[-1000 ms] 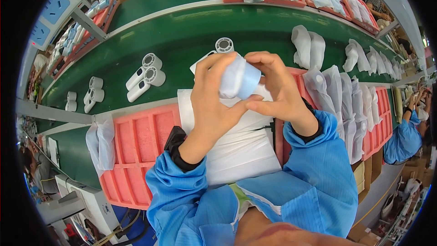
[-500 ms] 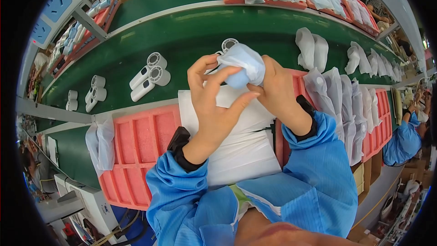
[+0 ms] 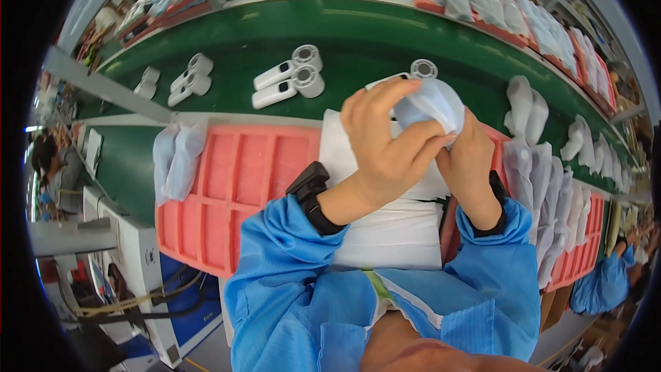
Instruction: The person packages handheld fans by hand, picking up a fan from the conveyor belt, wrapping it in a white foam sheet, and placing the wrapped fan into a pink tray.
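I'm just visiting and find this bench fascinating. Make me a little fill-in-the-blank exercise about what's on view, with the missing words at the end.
1. The left hand and right hand hold a rounded item coloured light ____.
2. The work surface beyond the hands is coloured ____.
3. At the left end of the pink tray, the number of wrapped items is ____.
4. The wristbands are coloured ____.

Missing words: blue; green; two; black.

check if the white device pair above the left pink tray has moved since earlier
Yes, the white pair has shifted right: its right end, earlier short of the tray's right edge, is now about level with it.
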A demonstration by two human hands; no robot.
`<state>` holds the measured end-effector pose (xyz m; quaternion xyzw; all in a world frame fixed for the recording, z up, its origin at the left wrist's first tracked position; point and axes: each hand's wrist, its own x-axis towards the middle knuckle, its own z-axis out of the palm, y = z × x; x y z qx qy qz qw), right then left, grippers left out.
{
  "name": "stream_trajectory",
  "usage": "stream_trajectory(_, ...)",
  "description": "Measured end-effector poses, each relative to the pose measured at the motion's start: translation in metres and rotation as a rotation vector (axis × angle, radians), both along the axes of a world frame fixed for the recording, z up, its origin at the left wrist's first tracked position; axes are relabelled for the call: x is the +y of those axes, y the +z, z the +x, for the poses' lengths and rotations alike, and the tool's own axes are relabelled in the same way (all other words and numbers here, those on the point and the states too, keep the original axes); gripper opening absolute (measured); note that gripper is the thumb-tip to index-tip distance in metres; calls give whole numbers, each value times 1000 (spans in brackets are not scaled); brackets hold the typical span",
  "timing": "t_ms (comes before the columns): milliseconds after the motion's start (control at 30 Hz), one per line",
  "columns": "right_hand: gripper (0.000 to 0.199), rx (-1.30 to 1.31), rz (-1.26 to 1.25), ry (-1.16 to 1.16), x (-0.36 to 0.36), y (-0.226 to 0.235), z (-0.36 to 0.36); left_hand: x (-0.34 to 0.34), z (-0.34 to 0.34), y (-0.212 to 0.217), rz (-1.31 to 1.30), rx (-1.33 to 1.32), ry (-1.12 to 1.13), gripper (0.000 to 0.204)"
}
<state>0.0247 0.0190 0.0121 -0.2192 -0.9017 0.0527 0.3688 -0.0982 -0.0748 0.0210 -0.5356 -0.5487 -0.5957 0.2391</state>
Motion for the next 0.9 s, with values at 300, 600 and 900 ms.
stream_trajectory(300,38,49,-860,370,7,22,13,-2,-24,7,-148,-430,-305,21)
stream_trajectory(600,30,88,-887,405,-9,16,27,-10,8,18,-121,-932,-910,60)
stream_trajectory(900,29,15,-631,360,41,24,26,-74,-101,49,-260,-151,-146,61)
